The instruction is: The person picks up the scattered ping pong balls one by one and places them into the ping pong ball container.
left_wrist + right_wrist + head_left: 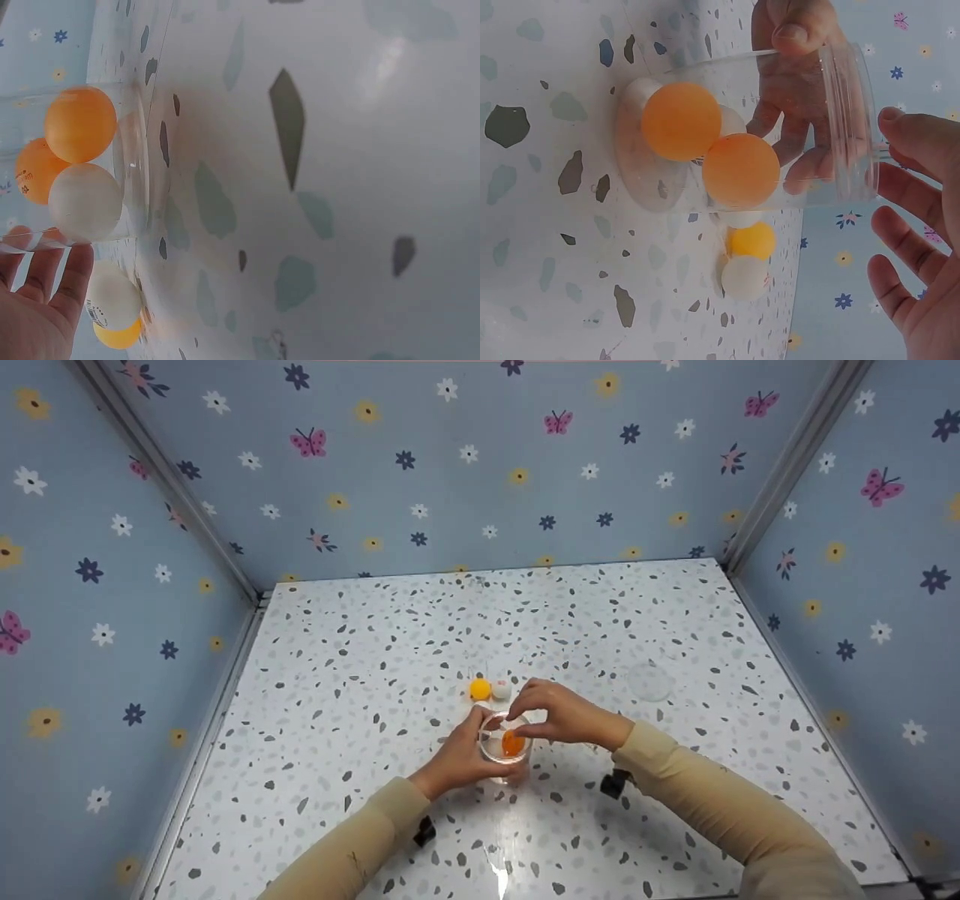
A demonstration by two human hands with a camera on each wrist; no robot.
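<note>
A clear plastic jar (505,765) stands upright on the table, and my left hand (459,754) grips it around its side. Inside it lie orange balls (681,121) and white balls (85,202), seen through the wall in both wrist views. My right hand (564,714) is at the jar's mouth, thumb and fingers spread near the rim, with nothing visible between them. Just beyond the jar sit a yellow ball (480,689) and a white ball (501,690). Another white ball (114,300) is close by, partly hidden in the head view by the left hand and jar.
A clear round lid (649,682) lies flat on the speckled table (360,660), to the right of the jar. Flower-patterned panels (465,457) rise at the back and on both sides.
</note>
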